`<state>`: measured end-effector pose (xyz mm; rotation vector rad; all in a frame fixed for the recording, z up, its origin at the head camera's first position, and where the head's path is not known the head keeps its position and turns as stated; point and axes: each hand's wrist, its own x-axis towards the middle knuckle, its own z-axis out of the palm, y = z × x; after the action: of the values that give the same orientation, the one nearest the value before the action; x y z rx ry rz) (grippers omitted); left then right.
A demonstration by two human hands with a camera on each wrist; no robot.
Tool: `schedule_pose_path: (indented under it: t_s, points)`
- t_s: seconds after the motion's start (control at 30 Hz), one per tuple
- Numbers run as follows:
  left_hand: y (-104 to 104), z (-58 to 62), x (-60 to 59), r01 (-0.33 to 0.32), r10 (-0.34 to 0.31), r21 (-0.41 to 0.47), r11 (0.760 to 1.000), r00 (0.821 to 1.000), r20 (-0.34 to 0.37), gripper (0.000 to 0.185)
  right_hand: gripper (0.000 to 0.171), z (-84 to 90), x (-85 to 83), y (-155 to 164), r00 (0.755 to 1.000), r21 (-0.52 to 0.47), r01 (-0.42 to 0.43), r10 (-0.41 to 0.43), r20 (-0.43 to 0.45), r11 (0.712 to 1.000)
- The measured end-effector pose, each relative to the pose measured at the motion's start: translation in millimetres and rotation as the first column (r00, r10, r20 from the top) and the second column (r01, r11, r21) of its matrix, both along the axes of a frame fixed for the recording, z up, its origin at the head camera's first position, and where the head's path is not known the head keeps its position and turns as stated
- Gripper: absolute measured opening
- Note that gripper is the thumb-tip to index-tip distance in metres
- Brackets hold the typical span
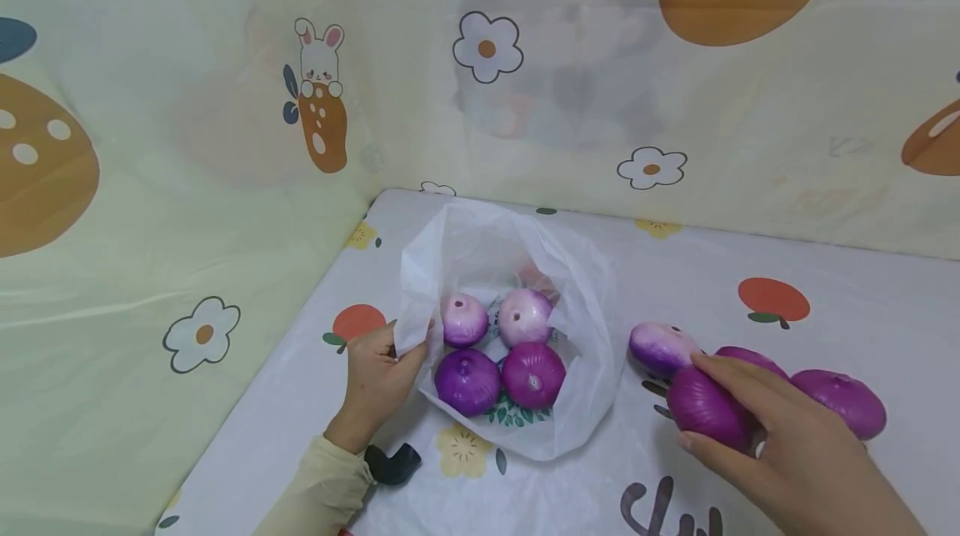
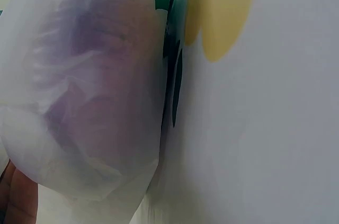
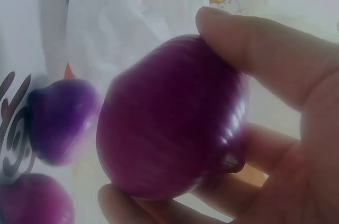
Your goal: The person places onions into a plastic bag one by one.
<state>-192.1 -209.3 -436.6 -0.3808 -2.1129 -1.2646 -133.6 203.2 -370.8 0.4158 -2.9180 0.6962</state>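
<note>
A white translucent plastic bag [image 1: 592, 336] stands with its mouth wide, and several purple onions [image 1: 467, 382] lie inside it. My left hand [image 1: 378, 386] pinches the bag's left rim between thumb and fingers. In the left wrist view the bag's side [image 2: 100, 128] fills the left half, onions showing dimly through it. My right hand [image 1: 795, 444] grips a red-purple onion [image 1: 708, 407] to the right of the bag; the right wrist view shows thumb and fingers around this onion [image 3: 175, 123]. Close by on the table are a pale-topped onion [image 1: 660, 347] and two more onions [image 1: 843, 401], one partly hidden.
The table [image 1: 570, 503] has a white cloth printed with fruit and flowers. Patterned curtains [image 1: 562, 119] hang behind and on the left. A black curved object [image 1: 393, 465] lies beside my left wrist.
</note>
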Motion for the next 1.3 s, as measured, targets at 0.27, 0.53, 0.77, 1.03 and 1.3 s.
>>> schedule_pose_path:
  t_s: [0.27, 0.53, 0.77, 1.03, 1.3]
  points:
    - [0.2, -0.5, -1.2, -0.009, 0.009, -0.006, 1.000, 1.000, 0.013, 0.011, 0.091, 12.8, -4.2, -18.2, 0.999, -0.007, -0.022, 0.022, 0.033, 1.000]
    - [-0.3, -0.1, -1.1, -0.006, 0.007, -0.016, 1.000, 1.000, 0.014, 0.011, 0.083, 21.0, -11.2, -33.2, 0.991, -0.074, -0.079, 0.070, -0.114, 0.994]
    - [-0.9, -1.8, -2.4, -0.019, 0.019, -0.020, 1.000, 1.000, 0.007, 0.009, 0.082, 30.0, -22.2, -51.6, 0.993, -0.093, -0.114, 0.110, -0.051, 0.989]
    - [0.0, -1.8, -2.2, -0.030, 0.030, -0.013, 0.999, 0.999, 0.012, 0.006, 0.077, 33.8, -28.3, -71.7, 0.988, -0.130, -0.154, 0.151, -0.034, 0.980]
    - [0.5, -1.2, -1.8, -0.041, 0.041, -0.027, 0.999, 0.999, 0.003, 0.007, 0.072, 34.9, -34.5, -86.9, 0.979, -0.132, -0.200, 0.193, -0.065, 0.971]
